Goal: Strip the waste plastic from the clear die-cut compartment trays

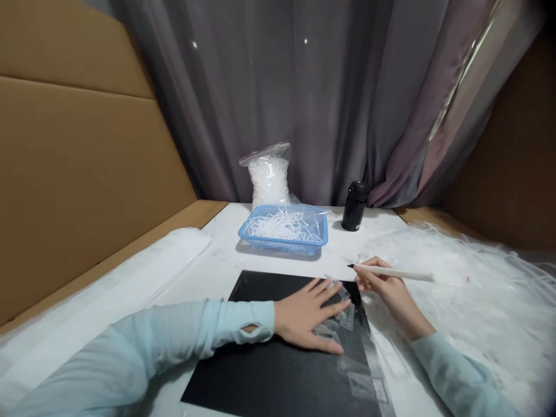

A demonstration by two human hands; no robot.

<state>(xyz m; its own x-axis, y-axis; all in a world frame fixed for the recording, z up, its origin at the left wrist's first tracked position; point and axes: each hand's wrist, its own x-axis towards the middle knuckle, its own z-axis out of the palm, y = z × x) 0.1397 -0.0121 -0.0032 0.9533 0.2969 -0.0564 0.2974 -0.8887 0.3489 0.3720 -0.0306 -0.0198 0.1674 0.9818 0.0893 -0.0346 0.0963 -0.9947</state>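
My left hand (309,313) lies flat with fingers spread on a black mat (260,370), pressing down a clear plastic strip (362,370) that carries small framed shapes. My right hand (386,289) is closed in a pinch round a white pen-like tool (403,273) with a dark tip. That tip points left, just above the far right corner of the mat, a little beyond my left fingertips. Both arms wear light blue sleeves.
A blue basket (283,230) of clear plastic pieces stands behind the mat. A clear bag (269,176) of white bits and a black bottle (354,207) stand near the grey curtain. White plastic sheeting (469,289) is heaped at right; cardboard walls stand on both sides.
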